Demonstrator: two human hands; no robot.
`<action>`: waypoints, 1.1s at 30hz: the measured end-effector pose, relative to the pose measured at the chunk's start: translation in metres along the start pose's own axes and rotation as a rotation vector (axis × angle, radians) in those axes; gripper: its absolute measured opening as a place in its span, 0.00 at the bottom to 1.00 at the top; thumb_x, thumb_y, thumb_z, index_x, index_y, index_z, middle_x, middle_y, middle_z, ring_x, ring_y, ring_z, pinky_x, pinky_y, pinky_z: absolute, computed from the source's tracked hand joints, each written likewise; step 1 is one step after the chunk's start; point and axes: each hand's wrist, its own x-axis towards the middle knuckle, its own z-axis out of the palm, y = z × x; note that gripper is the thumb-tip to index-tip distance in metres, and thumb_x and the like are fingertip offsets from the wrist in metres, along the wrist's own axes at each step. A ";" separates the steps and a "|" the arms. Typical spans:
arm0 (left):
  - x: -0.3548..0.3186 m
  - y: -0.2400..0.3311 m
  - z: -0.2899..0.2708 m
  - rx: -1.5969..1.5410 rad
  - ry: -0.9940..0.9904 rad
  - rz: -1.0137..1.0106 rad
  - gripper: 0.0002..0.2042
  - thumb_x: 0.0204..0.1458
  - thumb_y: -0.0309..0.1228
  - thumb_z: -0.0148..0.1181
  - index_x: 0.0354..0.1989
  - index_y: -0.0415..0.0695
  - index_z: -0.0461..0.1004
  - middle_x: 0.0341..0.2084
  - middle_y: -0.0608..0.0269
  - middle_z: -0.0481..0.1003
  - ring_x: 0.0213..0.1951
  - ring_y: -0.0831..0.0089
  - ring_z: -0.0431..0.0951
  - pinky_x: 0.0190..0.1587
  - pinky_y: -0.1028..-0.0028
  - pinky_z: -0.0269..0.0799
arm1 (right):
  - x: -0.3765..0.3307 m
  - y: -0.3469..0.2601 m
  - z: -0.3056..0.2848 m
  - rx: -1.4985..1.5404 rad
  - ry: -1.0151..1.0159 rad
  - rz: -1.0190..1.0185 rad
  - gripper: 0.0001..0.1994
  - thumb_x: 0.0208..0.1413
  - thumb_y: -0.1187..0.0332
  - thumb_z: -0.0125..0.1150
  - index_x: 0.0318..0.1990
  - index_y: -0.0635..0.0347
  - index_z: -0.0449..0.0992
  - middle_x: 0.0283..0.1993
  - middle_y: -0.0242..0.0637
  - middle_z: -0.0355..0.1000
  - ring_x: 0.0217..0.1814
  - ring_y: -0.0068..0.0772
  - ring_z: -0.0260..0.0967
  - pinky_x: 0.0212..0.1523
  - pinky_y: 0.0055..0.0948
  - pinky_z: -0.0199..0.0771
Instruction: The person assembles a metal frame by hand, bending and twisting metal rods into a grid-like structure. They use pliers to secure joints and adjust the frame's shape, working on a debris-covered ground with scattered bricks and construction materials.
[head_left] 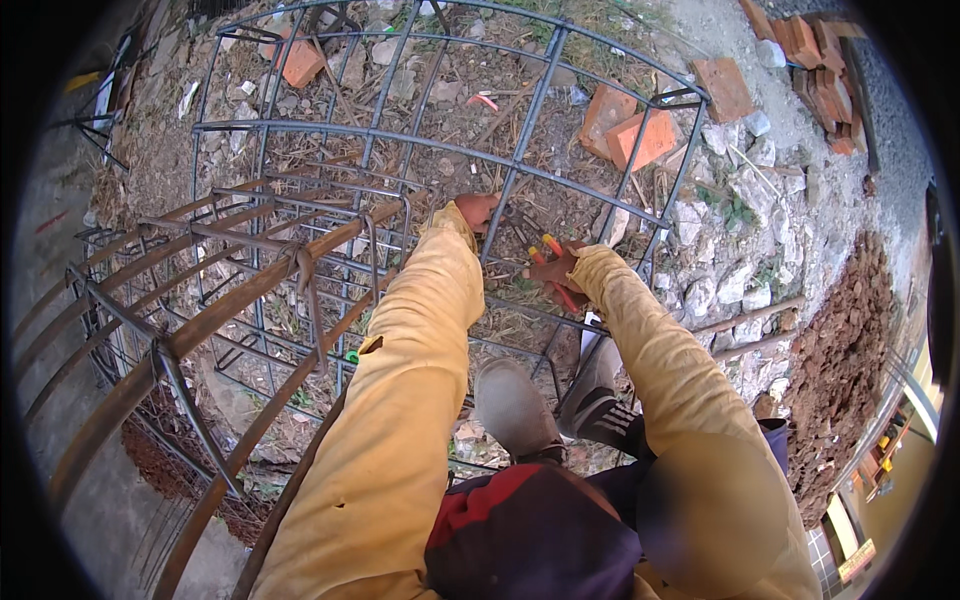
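Note:
A cage of grey steel reinforcing bars (pixel 430 141) stretches across the rubble in front of me. My right hand (pixel 558 272) is closed round the red-and-yellow handles of a pair of pliers (pixel 549 243). The metal end of the pliers points up and left, toward a crossing bar of the cage and my left hand. Right beside that bar, my left hand (pixel 478 212) is closed, its fingertips partly hidden. Whether it grips the bar or a thin wire does not show. Yellow sleeves cover both my forearms.
Long rusty bars (pixel 250 297) with bent stirrups run along my left. Loose orange bricks (pixel 645 138) lie beyond the cage, and stacked bricks (pixel 820 70) stand far right. Broken stones and a heap of reddish soil (pixel 845 340) lie right. My shoes (pixel 515 405) stand close to the bars.

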 end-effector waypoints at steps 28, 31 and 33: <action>0.006 -0.002 0.006 0.434 0.126 0.126 0.23 0.57 0.46 0.55 0.49 0.37 0.72 0.38 0.54 0.76 0.39 0.65 0.78 0.38 0.64 0.75 | 0.012 0.032 -0.017 -0.001 0.131 -0.187 0.28 0.51 0.38 0.57 0.40 0.56 0.70 0.29 0.41 0.72 0.22 0.41 0.72 0.19 0.39 0.72; 0.011 0.005 0.014 0.765 0.249 0.199 0.22 0.57 0.44 0.54 0.50 0.37 0.71 0.42 0.55 0.75 0.43 0.65 0.76 0.42 0.65 0.72 | 0.095 0.070 -0.002 -0.736 0.792 -0.486 0.25 0.53 0.46 0.57 0.39 0.64 0.71 0.25 0.51 0.72 0.23 0.49 0.74 0.20 0.46 0.72; 0.005 0.005 0.009 0.701 0.341 0.161 0.21 0.57 0.42 0.54 0.51 0.37 0.70 0.44 0.56 0.74 0.46 0.65 0.74 0.44 0.66 0.71 | 0.110 0.065 0.008 -0.899 0.905 -0.460 0.23 0.56 0.49 0.55 0.38 0.66 0.71 0.22 0.52 0.70 0.23 0.49 0.73 0.20 0.47 0.71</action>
